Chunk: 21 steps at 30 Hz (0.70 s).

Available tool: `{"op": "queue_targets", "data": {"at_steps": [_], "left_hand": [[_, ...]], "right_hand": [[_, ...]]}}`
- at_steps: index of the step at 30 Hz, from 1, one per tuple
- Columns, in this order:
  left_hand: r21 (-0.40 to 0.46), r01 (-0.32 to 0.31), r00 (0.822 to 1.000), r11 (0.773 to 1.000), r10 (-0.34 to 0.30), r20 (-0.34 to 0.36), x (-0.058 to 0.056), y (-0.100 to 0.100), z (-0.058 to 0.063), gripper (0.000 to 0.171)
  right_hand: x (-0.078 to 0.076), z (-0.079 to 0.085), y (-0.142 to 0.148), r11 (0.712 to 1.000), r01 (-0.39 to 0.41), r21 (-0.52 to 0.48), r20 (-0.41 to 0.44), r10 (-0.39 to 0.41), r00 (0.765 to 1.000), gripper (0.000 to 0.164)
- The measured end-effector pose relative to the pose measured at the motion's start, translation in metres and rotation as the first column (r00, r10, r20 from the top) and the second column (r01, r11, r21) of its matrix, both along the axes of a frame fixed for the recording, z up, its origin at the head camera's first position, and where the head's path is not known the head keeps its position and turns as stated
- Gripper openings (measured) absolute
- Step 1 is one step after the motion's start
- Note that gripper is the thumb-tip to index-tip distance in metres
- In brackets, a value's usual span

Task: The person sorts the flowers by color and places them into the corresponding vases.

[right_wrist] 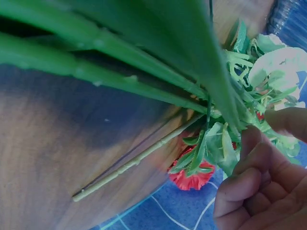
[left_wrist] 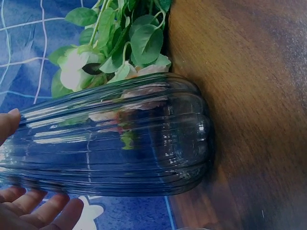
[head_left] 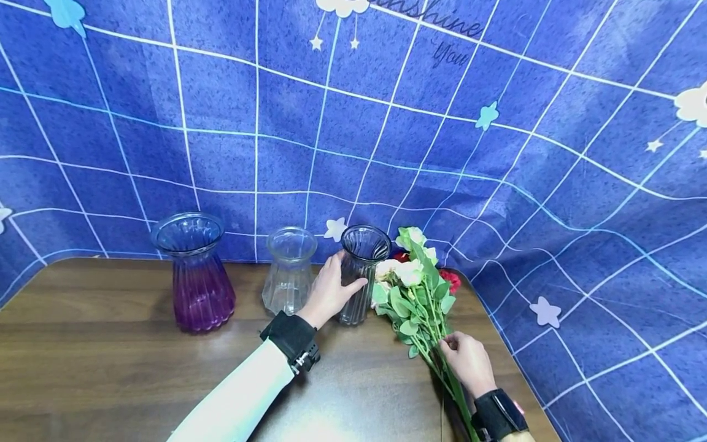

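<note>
My left hand (head_left: 331, 291) holds a ribbed, smoky grey glass vase (head_left: 356, 294) near its neck, thumb on one side and fingers on the other. In the left wrist view, the vase (left_wrist: 120, 139) shows its ribbed wall and rounded base, with flowers visible through the glass. The right hand (head_left: 468, 362) pinches the green stems of a bunch of artificial flowers (head_left: 422, 301). White and pale roses (head_left: 410, 273) lean close beside the vase. Seen from the right wrist, the fingers (right_wrist: 254, 163) are curled by the thick stems (right_wrist: 134, 86), and a red flower (right_wrist: 192, 167) lies beyond.
A clear glass vase (head_left: 288, 276) stands just left of the grey one. Farther left is a larger blue-to-purple vase (head_left: 201, 276). The wooden table (head_left: 110, 368) ends against a blue gridded cloth (head_left: 221, 153) at the back and right. One thin stem (right_wrist: 139, 158) lies apart.
</note>
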<state>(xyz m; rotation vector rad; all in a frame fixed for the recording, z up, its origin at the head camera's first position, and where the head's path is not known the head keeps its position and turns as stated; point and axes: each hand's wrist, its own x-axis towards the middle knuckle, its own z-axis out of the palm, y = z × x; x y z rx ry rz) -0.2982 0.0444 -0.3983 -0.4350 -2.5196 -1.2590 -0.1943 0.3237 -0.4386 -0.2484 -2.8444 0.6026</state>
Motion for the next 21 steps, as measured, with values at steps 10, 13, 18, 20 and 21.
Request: {"op": "queue_targets", "data": {"at_steps": [10,13,18,20,21], "left_hand": [[-0.012,0.003,1.000,1.000,-0.003,0.018,0.001,0.000,0.000,0.073],[-0.014,0.007,1.000,1.000,-0.007,0.009,0.001,-0.001,0.000,0.074],[-0.006,0.010,1.000,1.000,-0.010,0.014,0.000,-0.002,0.001,0.073],[-0.006,0.008,1.000,1.000,-0.008,0.017,0.000,-0.003,0.001,0.072],[-0.006,0.009,1.000,1.000,-0.009,0.016,0.000,-0.003,0.001,0.072]], "right_hand": [[-0.008,0.003,-0.002,0.998,0.018,0.058,0.044,-0.020,0.999,0.016],[-0.009,0.003,-0.003,0.998,0.016,0.064,0.053,-0.020,0.998,0.015],[-0.012,0.003,-0.005,0.997,0.010,0.076,0.048,-0.014,0.999,0.012],[-0.013,0.003,-0.006,0.997,0.010,0.081,0.043,-0.014,0.999,0.012],[-0.013,0.003,-0.007,0.996,0.009,0.084,0.041,-0.013,0.999,0.012]]}}
